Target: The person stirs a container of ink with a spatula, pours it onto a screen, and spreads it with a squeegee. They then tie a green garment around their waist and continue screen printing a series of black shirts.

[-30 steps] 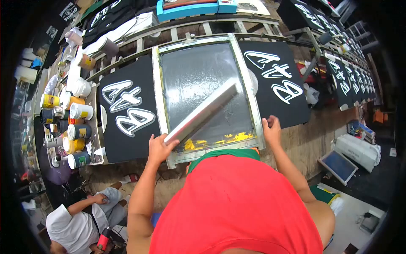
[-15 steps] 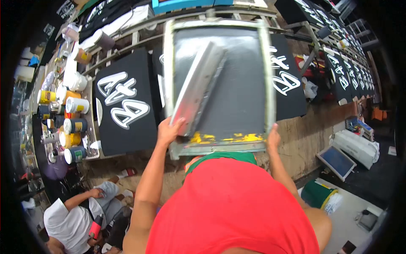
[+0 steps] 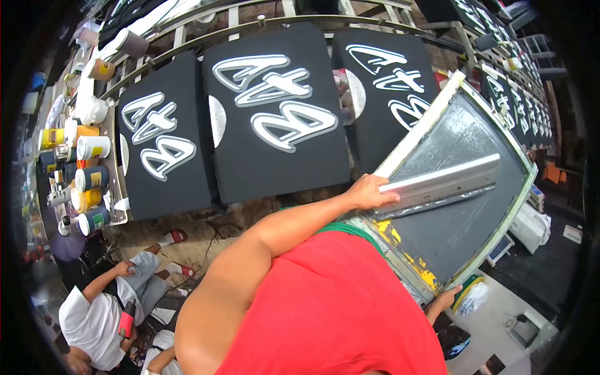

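A screen printing frame [image 3: 417, 139] with pale wooden sides and a dark grey mesh is tilted at my right, raised off the printing boards. My left hand [image 3: 370, 192] is closed round its near left edge, with the thumb at the end of a squeegee [image 3: 447, 184]. The long metal squeegee lies across the mesh, its lower edge dark with ink. At the frame's lower right corner my right hand [image 3: 444, 300] is closed on the rim; some fingers are hidden underneath. Yellow smears [image 3: 420, 270] mark the near end of the mesh.
Black shirts with white lettering [image 3: 275, 106] lie on boards along a metal rack [image 3: 215, 31]. Several ink tubs [image 3: 92, 148] crowd a shelf at the left. A person in a white shirt [image 3: 94, 325] sits lower left, beside a red tool [image 3: 127, 320].
Both hands have swung the frame, with the squeegee on it, to the right and turned it clockwise. The printed black shirt behind it is now uncovered.
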{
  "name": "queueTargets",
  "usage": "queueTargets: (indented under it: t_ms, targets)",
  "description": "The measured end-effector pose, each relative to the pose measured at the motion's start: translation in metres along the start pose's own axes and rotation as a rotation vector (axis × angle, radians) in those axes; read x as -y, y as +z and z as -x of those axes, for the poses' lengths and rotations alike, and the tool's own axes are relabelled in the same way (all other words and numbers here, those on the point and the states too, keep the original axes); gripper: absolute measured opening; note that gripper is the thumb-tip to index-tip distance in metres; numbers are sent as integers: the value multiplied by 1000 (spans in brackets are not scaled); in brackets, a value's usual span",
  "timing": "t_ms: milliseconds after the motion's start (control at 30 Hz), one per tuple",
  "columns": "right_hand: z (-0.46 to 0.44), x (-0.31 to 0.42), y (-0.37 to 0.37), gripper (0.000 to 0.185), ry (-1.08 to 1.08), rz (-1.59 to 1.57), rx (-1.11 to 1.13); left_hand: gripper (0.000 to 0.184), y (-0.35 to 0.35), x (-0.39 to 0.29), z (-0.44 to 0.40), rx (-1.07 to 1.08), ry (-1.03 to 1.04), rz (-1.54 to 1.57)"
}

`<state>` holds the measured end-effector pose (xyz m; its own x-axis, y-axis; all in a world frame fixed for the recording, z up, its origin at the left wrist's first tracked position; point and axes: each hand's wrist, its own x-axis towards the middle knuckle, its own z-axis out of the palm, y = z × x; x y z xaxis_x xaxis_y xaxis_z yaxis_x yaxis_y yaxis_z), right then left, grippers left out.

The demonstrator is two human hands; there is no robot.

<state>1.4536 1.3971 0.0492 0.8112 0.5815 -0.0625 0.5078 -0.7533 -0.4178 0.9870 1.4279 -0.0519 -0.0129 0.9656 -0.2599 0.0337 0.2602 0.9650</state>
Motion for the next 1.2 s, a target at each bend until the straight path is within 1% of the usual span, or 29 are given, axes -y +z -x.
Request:
queueTargets:
  t_ms: [100,133,167,200,267,300,367,400,467,500,567,633,667,700,767,867,967,1067,1167,1200]
  targets:
    - [-42,15,24,96,-46,-53,67,52,10,-7,-26,-59,-57,-57]
    - [-62,30,40,96,-81,-69,115,52,12,-8,-36,-59,-132,-24]
    - [-78,50,58,96,-118,-87,165,52,15,-7,-45,-74,-138,-36]
    - [-92,73,81,94,-105,-208,202,51,20,-4,-57,-180,-134,-64]
    - [-150,107,136,92,-210,-109,242,48,30,1,-80,-365,-95,-107]
    - [-174,132,166,91,-253,-86,283,44,33,4,-88,-422,-126,-136]
    - [-210,177,226,91,-399,-102,399,41,41,1,-101,-525,-207,-52]
    - [-216,199,240,91,-409,-101,433,41,48,-1,-98,-555,-223,-64]
    - [-218,245,265,90,-524,-27,650,41,54,-9,-98,-731,-304,-181]
    - [-224,258,285,88,-598,61,626,42,59,-12,-94,-804,-292,-88]
    - [-208,281,299,87,-633,85,713,43,64,-12,-87,-911,-320,-126]
    - [-197,290,322,89,-668,26,756,48,67,-8,-82,-1036,-336,-185]
    - [-195,296,332,87,-696,115,777,50,63,-3,-80,-1024,-404,-197]
    - [-194,296,348,87,-720,138,745,51,61,-2,-79,-1043,-441,-222]
    - [-171,316,322,87,-685,195,854,50,57,-1,-79,-1098,-427,-239]
    - [-155,327,310,86,-651,204,879,50,46,3,-82,-1105,-387,-285]
    - [-155,328,316,87,-643,250,848,50,35,-11,-88,-1070,-416,-243]
    - [-152,327,316,89,-642,191,832,49,24,-10,-94,-1059,-357,-236]
    - [-148,335,308,92,-657,151,843,49,25,-11,-95,-1038,-380,-230]
    - [-150,333,313,92,-653,155,840,49,25,-8,-97,-1034,-358,-213]
